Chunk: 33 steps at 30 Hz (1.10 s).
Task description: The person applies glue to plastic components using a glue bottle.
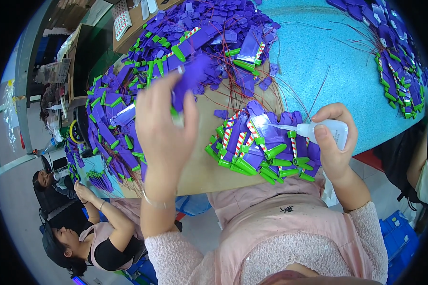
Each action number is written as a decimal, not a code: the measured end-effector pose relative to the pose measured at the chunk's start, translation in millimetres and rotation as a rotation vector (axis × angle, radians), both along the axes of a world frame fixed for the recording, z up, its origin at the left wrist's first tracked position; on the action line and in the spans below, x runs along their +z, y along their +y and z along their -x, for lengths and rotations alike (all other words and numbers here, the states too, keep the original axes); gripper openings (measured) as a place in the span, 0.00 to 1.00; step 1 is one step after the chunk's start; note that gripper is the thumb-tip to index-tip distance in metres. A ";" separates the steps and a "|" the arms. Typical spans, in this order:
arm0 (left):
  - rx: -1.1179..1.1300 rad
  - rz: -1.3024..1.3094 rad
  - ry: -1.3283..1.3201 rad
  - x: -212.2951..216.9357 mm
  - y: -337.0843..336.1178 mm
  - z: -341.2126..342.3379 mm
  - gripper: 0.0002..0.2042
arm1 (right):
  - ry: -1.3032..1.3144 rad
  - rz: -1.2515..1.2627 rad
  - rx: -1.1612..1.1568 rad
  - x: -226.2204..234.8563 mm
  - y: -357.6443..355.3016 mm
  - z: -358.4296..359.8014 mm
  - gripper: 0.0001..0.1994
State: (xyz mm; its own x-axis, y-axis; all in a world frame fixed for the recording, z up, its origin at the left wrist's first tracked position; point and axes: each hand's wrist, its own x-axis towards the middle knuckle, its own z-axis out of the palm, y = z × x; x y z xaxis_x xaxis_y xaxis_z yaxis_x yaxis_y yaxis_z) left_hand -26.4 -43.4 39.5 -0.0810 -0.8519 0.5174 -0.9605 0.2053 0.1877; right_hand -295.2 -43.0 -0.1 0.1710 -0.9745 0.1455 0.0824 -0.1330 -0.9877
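My left hand is raised over the brown board, smeared by motion. Its fingers and thumb are around a purple plastic piece, which is blurred too. In my right hand is a small white squeeze bottle, tipped sideways with its thin nozzle pointing left. The nozzle tip is over a cluster of purple parts with green tube ends and red-striped strips. I cannot tell whether the tip touches a part.
A big heap of loose purple pieces rises at the back, with green-ended parts along the left. Thin red wires trail across the board. More such parts lie on the blue mat at right. Two people sit at left.
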 end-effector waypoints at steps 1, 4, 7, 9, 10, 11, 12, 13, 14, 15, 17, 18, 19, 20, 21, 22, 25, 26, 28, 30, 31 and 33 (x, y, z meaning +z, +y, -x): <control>-0.033 -0.072 -0.013 4.9 19.7 6.2 0.16 | 0.003 -0.003 -0.007 1.0 -0.3 0.0 0.07; -0.056 -0.211 -0.028 8.6 67.9 17.3 0.19 | 0.014 -0.034 0.031 3.3 -1.5 -5.7 0.08; -0.037 -0.288 -0.038 -0.3 88.8 20.4 0.22 | 0.041 -0.031 0.084 7.2 -2.2 -16.1 0.08; -0.028 -0.305 -0.043 -4.1 92.6 19.8 0.23 | 0.048 -0.042 0.130 8.4 -1.6 -22.4 0.08; -0.024 -0.307 -0.040 -5.1 92.5 19.8 0.23 | 0.051 -0.044 0.135 9.7 -1.2 -24.1 0.08; -0.027 -0.297 -0.043 -5.5 91.9 20.2 0.23 | 0.092 -0.043 0.176 11.6 -0.8 -25.3 0.08; -0.032 -0.286 -0.047 -6.1 91.1 20.1 0.23 | 0.134 -0.041 0.216 12.6 -0.6 -26.5 0.08; -0.030 -0.288 -0.042 -6.8 90.9 19.4 0.23 | 0.138 -0.043 0.218 11.8 -0.4 -28.8 0.08; -0.038 -0.277 -0.043 -7.5 90.7 18.8 0.23 | 0.135 0.008 0.235 10.4 -0.2 -31.7 0.08; -0.045 -0.267 -0.043 -8.1 90.8 17.9 0.23 | 0.131 0.057 0.252 9.6 0.4 -34.5 0.08; -0.045 -0.268 -0.041 -8.6 90.7 17.1 0.23 | 0.151 0.039 0.265 14.0 2.6 -38.4 0.08; -0.046 -0.266 -0.042 -8.5 90.9 17.3 0.23 | 0.167 0.024 0.278 15.5 3.4 -39.3 0.08; -0.045 -0.267 -0.040 -8.3 91.1 17.7 0.23 | 0.169 0.023 0.279 15.3 3.4 -39.6 0.08; -0.042 -0.271 -0.038 -7.9 91.2 18.3 0.23 | 0.188 0.050 0.262 14.8 3.0 -39.7 0.08; -0.037 -0.275 -0.036 -8.1 91.7 18.6 0.23 | 0.207 0.079 0.247 13.9 2.7 -39.7 0.08; -0.036 -0.276 -0.035 -8.9 92.1 18.6 0.23 | 0.207 0.078 0.249 12.8 2.5 -38.3 0.08; -0.040 -0.249 -0.052 -10.8 93.4 19.0 0.23 | 0.170 0.009 0.217 11.4 2.2 -32.9 0.08; -0.037 -0.227 -0.098 -10.9 94.6 19.5 0.23 | 0.161 0.022 0.213 12.2 2.4 -31.8 0.08; -0.040 -0.206 -0.145 -11.5 95.8 19.9 0.22 | 0.151 0.033 0.203 12.7 2.4 -31.5 0.08; -0.037 -0.171 -0.199 -12.0 96.4 20.4 0.22 | 0.095 0.094 0.198 12.5 0.9 -34.4 0.08; -0.039 -0.171 -0.201 -11.8 96.1 20.6 0.22 | 0.094 0.093 0.196 12.8 1.0 -35.6 0.08; -0.041 -0.170 -0.200 -11.5 96.0 20.8 0.23 | 0.098 0.116 0.214 13.5 1.1 -37.4 0.08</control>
State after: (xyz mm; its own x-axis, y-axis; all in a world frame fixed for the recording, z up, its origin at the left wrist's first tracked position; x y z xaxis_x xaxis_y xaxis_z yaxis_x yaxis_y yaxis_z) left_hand -47.2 52.6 28.0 -0.2040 -0.9189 0.3376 -0.9735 0.2269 0.0296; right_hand -257.8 -41.9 13.4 0.3904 -0.8924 0.2262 0.0254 -0.2352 -0.9716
